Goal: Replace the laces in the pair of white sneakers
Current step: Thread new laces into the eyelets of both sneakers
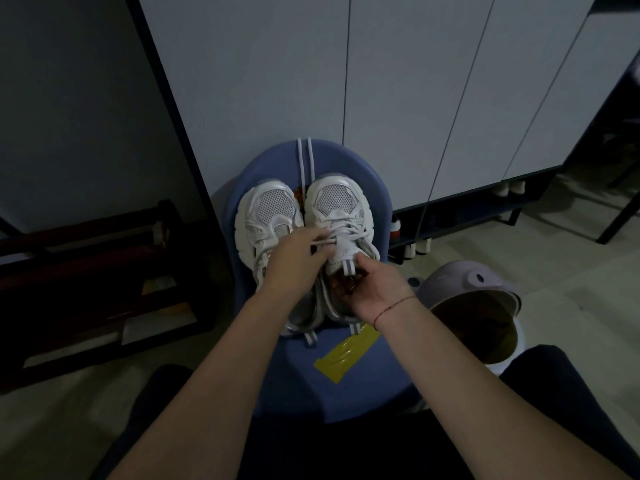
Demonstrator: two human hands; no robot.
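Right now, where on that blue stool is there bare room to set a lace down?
Bare: blue stool, near seat left of the yellow packet. Crowded: sneakers, left hand and right hand mid-seat; loose laces at far rim.

A blue chair (346, 393) carries a pair of white sneakers (266, 209), side by side on the middle of its seat, toes toward its back. The left hand (298, 261) pinches a white lace (322, 242) of the sneaker on the right half of the seat, and the right hand (374, 289) grips the tongue (341, 254) of the same sneaker. Two loose laces (304, 161) lie over the chair's back. A yellow packet (346, 355) lies on the near part of the seat. A lilac bin (460, 282) stands to the right of the chair
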